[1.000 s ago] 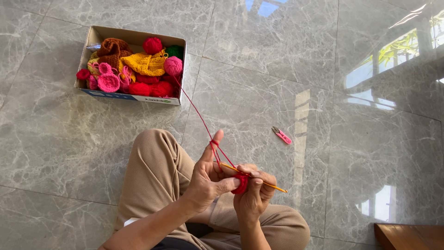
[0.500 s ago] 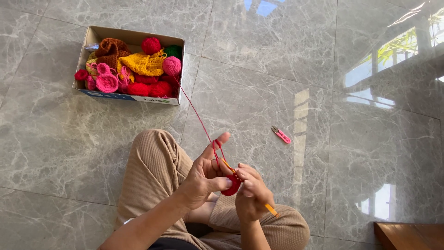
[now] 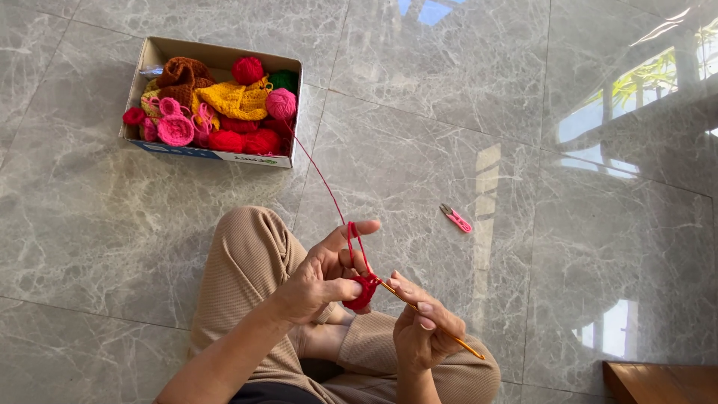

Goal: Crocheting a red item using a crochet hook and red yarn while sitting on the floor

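I sit cross-legged on a marble floor. My left hand pinches a small red crochet piece between thumb and fingers, with the red yarn strand looped over its raised index finger. My right hand grips a yellow crochet hook whose tip is in the red piece. The strand runs up and left to a cardboard box holding balls of red, pink and green yarn and finished yellow and brown crochet pieces.
Small pink thread snips lie on the floor to the right of my hands. A wooden edge shows at the bottom right corner. My bent knee in tan trousers is below the box.
The hook's handle has swung from pointing right to pointing down and right, then slightly back up. My left hand keeps its hold on the red piece; the yarn loop stays on the index finger.
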